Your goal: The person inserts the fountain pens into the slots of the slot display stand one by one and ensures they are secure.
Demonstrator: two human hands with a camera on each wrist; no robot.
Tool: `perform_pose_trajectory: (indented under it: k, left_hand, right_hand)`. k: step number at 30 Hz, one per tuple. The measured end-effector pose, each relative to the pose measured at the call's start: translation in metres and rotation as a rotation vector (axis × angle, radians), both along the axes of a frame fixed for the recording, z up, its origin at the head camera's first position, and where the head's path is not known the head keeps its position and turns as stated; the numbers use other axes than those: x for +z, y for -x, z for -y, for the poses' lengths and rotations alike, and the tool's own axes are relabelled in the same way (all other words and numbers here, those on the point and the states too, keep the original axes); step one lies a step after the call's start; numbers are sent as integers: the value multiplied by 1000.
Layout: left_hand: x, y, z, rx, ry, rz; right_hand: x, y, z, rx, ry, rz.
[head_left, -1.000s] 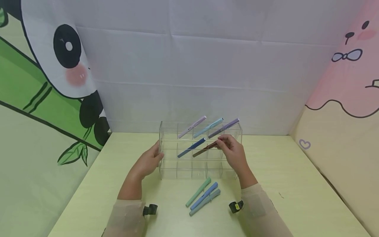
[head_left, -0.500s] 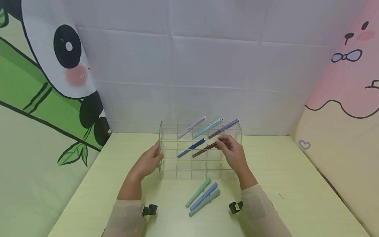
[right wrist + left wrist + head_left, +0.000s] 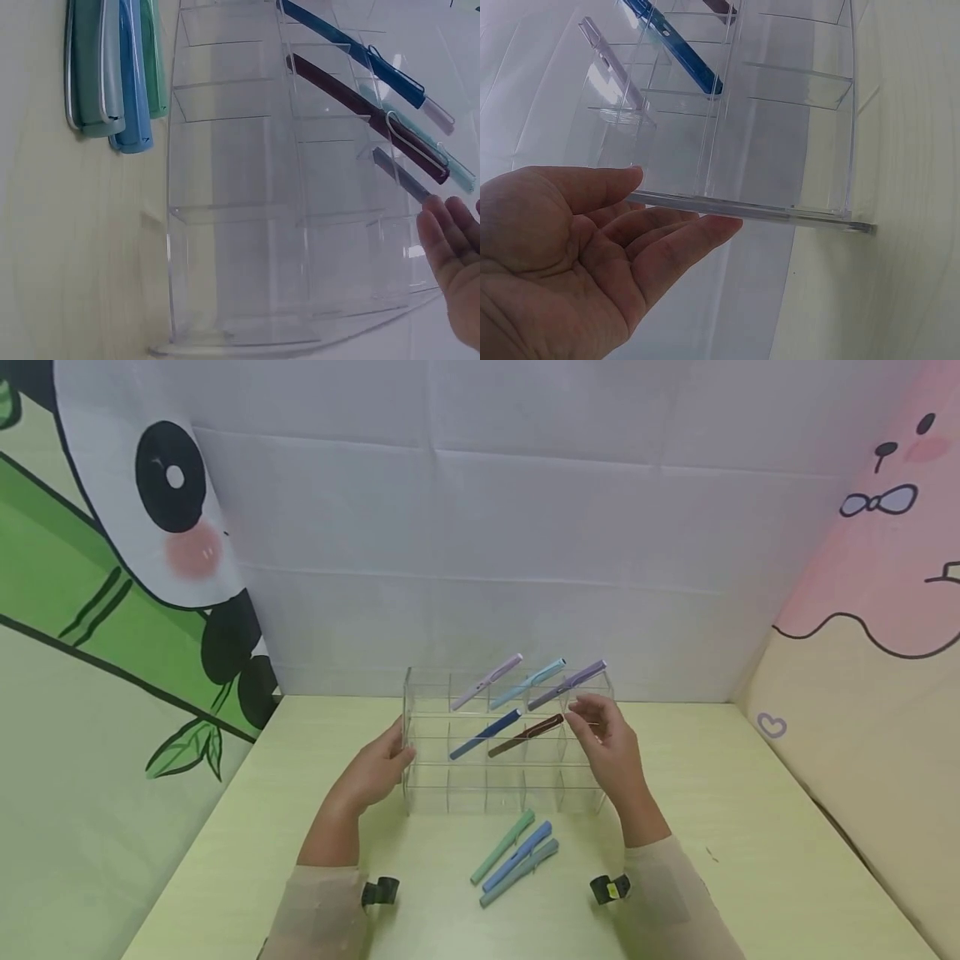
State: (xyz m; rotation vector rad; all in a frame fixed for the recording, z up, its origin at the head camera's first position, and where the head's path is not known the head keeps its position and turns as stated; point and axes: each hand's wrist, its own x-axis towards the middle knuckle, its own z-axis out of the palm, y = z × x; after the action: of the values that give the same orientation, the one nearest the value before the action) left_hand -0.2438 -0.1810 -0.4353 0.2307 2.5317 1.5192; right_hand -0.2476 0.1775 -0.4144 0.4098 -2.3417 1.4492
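Note:
A clear acrylic pen rack [image 3: 429, 774] stands on the table, divided into compartments in three tiers. My left hand [image 3: 378, 768] holds its left side panel, thumb on one face and fingers on the other, as the left wrist view shows. My right hand [image 3: 609, 747] is just right of a dark brown pen [image 3: 517, 740], apart from it and holding nothing. That pen leans in the middle tier beside a dark blue pen [image 3: 480, 739]. Light purple [image 3: 483, 684], light blue [image 3: 525, 686] and dark purple [image 3: 564, 687] pens lean in the back tier.
In front of the rack, a green pen [image 3: 501, 848], a blue pen [image 3: 516, 858] and a grey-green pen [image 3: 517, 874] lie side by side on the table [image 3: 697, 893]. A white cloth backdrop [image 3: 525, 527] rises behind the rack.
My right hand has let go of the brown pen and moved a little to the right. The pen stays leaning in the middle tier. My left hand has kept its place on the rack.

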Motion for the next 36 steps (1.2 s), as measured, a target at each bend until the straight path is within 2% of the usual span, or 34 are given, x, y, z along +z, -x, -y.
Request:
perform_pose_trajectory:
  k: [2,4,7,9,11,13,19,23,30,36]
  left_hand:
    - [1,2,-1,-5,-1,-4]
    - [2,4,-1,-7,-1,-8]
    - [3,5,0,-6,10,-10]
    - [4,5,1,-4,23,-6]
    - [3,5,2,-1,35,-3]
    - [2,4,2,5,40,3]
    - [0,0,2,-1,23,20]
    - [1,0,2,6,24,5]
    - [1,1,2,-1,25,10]
    - [-1,-1,1,4,31,12]
  right_hand:
    - [3,-9,-6,24,-79,0]
    - [6,-18,-10,97,-219,54]
    - [7,-30,-12,273,-442,222]
    - [5,-36,-11,380,-548,342]
    - [-1,-40,-7,443,-613,426]
    - [-9,-41,-2,479,-654,465]
    - [-27,-45,4,448,-774,494]
    - [-34,-45,8,411,-806,527]
    - [-37,-47,11,393,-857,545]
    - [-34,-47,3,437,-845,505]
